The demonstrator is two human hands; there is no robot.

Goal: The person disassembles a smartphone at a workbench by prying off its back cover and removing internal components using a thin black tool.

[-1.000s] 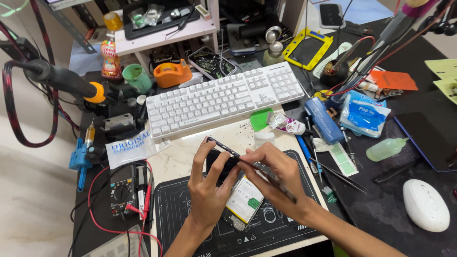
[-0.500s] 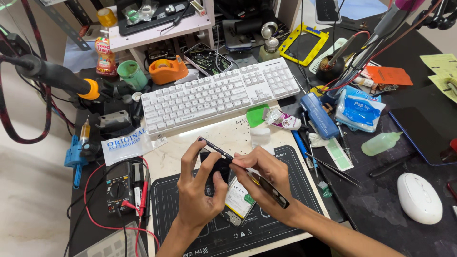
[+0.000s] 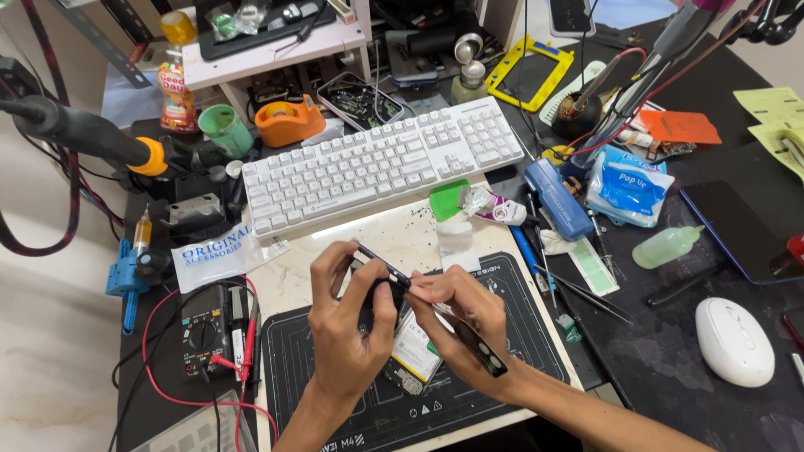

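My left hand (image 3: 347,331) grips a dark, thin phone part (image 3: 381,266), held edge-on and tilted over the black work mat (image 3: 536,339). My right hand (image 3: 465,322) pinches the same part from the right with thumb and forefinger. A long black strip with camera holes (image 3: 481,351) runs down under the right palm. Below the hands an opened phone with a pale battery (image 3: 417,358) lies on the mat. Whether the strip is joined to the held part is hidden by my fingers.
A white keyboard (image 3: 381,163) lies just behind the hands. A multimeter (image 3: 205,339) with red leads sits left, a white mouse (image 3: 735,341) right. A soldering tool (image 3: 84,132), orange tape dispenser (image 3: 289,121), blue tool (image 3: 557,199), squeeze bottle (image 3: 668,247) and tweezers (image 3: 586,293) crowd the bench.
The view has shifted slightly, so the hands sit a little lower and left in frame. The held part tilts a bit more; both hands keep their grip.
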